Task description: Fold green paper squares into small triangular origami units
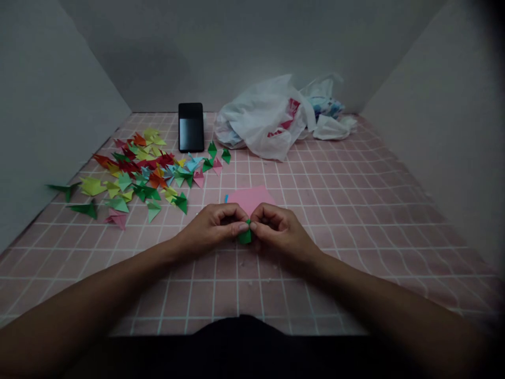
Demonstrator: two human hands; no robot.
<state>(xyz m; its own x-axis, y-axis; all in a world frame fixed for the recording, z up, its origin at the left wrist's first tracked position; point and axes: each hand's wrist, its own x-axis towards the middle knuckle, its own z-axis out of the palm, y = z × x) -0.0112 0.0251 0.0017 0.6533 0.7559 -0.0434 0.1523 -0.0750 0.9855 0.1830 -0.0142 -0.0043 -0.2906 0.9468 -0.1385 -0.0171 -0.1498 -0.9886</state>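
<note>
Pinching a small green paper piece (245, 237) between both hands, a person is working low over the middle of a pink gridded desk (355, 210). The left hand (215, 225) and the right hand (282, 229) are pressing together thumb to thumb, their fingers (240, 228) clenching on the paper from either side. Only a green corner is showing beneath them, just above the desk.

A flat pink sheet (250, 198) is lying directly behind the knuckles, with a sliver of blue paper (226, 198) peeking out at its left edge. To the left, a loose scatter of folded triangles (145, 168) in many colours is lying well apart from the hands. A dark phone (191, 127) is standing against the back wall, beside crumpled white plastic bags (268, 121).

The likeliest trouble seems to be the grip itself. The piece is so small that uneven pressure could be skewing a crease or letting the paper spring free — and the dim light is making its edges hard to line up.
</note>
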